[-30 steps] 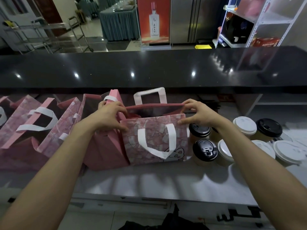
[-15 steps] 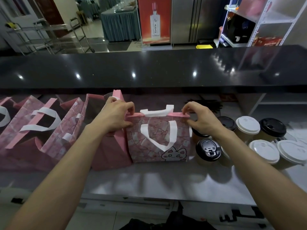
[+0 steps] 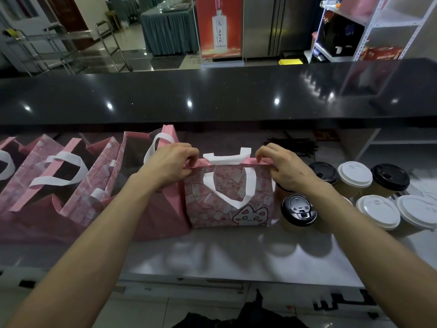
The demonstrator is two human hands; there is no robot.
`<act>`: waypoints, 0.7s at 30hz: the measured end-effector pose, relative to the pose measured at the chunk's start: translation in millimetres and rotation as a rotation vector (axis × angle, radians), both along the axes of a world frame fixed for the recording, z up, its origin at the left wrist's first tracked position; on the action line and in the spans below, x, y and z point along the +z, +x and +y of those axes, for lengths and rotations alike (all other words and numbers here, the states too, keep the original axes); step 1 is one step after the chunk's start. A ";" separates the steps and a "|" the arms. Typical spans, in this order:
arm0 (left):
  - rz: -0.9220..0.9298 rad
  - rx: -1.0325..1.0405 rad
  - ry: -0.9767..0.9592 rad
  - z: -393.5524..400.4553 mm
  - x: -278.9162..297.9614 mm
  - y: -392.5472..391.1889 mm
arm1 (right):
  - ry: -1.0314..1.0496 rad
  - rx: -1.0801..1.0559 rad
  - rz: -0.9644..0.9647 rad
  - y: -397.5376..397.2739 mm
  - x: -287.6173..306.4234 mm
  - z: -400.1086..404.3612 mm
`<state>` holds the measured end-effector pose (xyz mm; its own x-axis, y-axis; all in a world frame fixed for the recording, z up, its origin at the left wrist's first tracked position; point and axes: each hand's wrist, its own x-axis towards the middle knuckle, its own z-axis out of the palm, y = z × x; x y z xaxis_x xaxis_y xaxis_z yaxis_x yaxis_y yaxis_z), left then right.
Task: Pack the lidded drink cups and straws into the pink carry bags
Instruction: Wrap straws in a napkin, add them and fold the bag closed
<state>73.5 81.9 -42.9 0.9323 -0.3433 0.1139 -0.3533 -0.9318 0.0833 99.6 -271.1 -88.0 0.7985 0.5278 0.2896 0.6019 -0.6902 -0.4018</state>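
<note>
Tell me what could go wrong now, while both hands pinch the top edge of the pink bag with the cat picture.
1. The right hand and its forearm pass just over the black-lidded cup; pulling back could knock it over.
2. The left hand and right hand pinch the pink bag shut at its thin top edge, which might crease or tear if pulled hard.
3. The bag's handle lies folded flat and may get trapped.

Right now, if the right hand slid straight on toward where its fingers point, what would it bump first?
The right hand points left along the bag top, so it would probably meet the white handle first, then the left hand.
</note>
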 end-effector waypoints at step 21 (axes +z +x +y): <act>0.073 0.018 -0.112 -33.9 -0.7 6.9 | -0.042 -0.069 0.082 0.6 10.5 26.6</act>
